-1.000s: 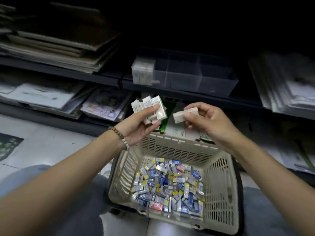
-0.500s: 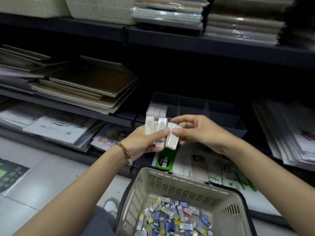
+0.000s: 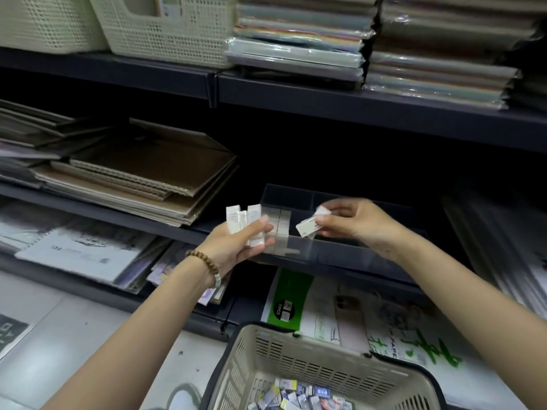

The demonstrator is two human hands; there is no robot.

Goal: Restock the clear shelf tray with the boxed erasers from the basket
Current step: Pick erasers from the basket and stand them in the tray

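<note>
One white eraser box point(image 3: 308, 228) is pinched by its upper end between the thumb and fingers point(image 3: 334, 208) of the right hand point(image 3: 355, 224). It hangs tilted, its lower end toward the left hand point(image 3: 233, 244), over the front of the clear tray point(image 3: 355, 260). The left hand grips a bunch point(image 3: 244, 224) of white eraser boxes upright, with its fingers curled round them and the thumb laid across their front. This bunch is just left of the right fingers, close beside the tray's left end. Between the two hands, a row point(image 3: 281, 229) of boxes shows through the tray's wall in its left compartment; blur hides how many there are. The tray stands on a dark shelf point(image 3: 88, 211). Below both hands, the basket point(image 3: 310, 365) holds loose erasers point(image 3: 299, 395) in blue and white wrappers. A beaded bracelet point(image 3: 204, 261) circles the left wrist. Left of the left fingers lie stacked brown pads point(image 3: 142, 173). Above the hands, a higher shelf carries woven bins point(image 3: 165, 28) and wrapped paper packs point(image 3: 296, 54).
</note>
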